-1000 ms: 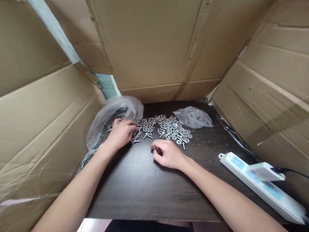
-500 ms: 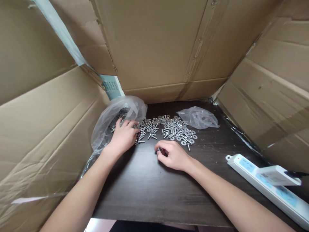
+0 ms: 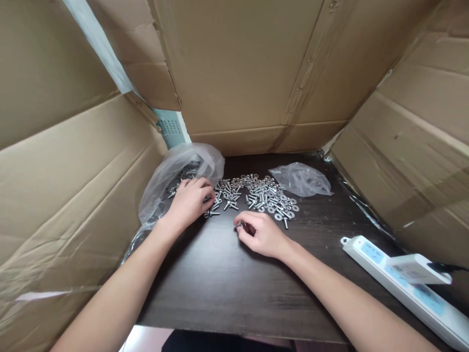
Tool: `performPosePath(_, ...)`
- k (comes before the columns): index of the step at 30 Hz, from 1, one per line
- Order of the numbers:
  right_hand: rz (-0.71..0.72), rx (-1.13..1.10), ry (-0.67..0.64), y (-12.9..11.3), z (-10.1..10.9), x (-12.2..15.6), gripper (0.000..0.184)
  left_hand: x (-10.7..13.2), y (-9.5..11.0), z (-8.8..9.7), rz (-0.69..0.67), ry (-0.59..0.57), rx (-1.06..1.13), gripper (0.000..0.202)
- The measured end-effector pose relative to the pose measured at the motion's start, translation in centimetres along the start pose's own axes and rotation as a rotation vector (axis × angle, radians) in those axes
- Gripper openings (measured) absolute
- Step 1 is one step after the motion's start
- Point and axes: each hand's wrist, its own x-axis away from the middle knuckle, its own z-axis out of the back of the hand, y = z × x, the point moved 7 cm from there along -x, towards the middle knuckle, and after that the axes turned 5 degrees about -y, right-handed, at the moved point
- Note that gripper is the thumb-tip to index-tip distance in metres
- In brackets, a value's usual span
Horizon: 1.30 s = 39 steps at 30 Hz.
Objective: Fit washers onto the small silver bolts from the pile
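My left hand [image 3: 192, 198] rests at the mouth of a clear plastic bag [image 3: 157, 183] with metal pieces inside it. Its fingers curl inward beside the left edge of a loose pile of bolts, nuts and washers [image 3: 264, 193]; whatever they hold is hidden. In front of the pile, low over the dark table [image 3: 220, 283], my right hand [image 3: 262, 234] is closed in a pinch. A small metal fastener [image 3: 242, 225] shows between its thumb and fingers, mostly covered, and I cannot tell its exact kind.
Another clear plastic bag [image 3: 302, 179] lies crumpled behind the pile on the right. A white power strip [image 3: 399, 288] with a plugged-in adapter [image 3: 417, 268] runs along the right side. Cardboard walls [image 3: 252, 73] enclose the table's back and sides.
My left hand's fingers have drawn in from a more spread pose near the bag. My right hand keeps its pinch in nearly the same place. The view has shifted slightly.
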Motion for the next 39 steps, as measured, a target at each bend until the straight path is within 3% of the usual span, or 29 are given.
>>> performPosePath(4,-0.025,0.028,0.127,0.2,0.8,0.0,0.008,0.0,1.3,0.4,0.058,0.121,0.272,0.005)
performPosePath(9,-0.065,0.047,0.302,0.6,2.1,0.2,0.006,0.4,3.3,-1.4,0.022,0.133,0.518,0.011)
performPosePath(14,-0.074,0.042,0.319,0.8,2.1,0.2,0.005,0.4,3.8,-2.5,0.014,0.094,0.651,0.013)
performPosePath(25,-0.065,0.046,0.306,0.8,2.2,0.2,0.007,0.3,4.1,-2.5,0.048,0.041,0.824,0.016)
performPosePath(33,-0.036,-0.077,0.299,0.7,1.9,0.1,0.014,0.4,3.8,-1.9,0.057,0.123,0.683,0.014)
performPosePath(39,-0.024,-0.027,0.303,0.5,1.9,0.2,0.012,1.2,5.3,0.0,-0.043,0.191,0.424,0.015)
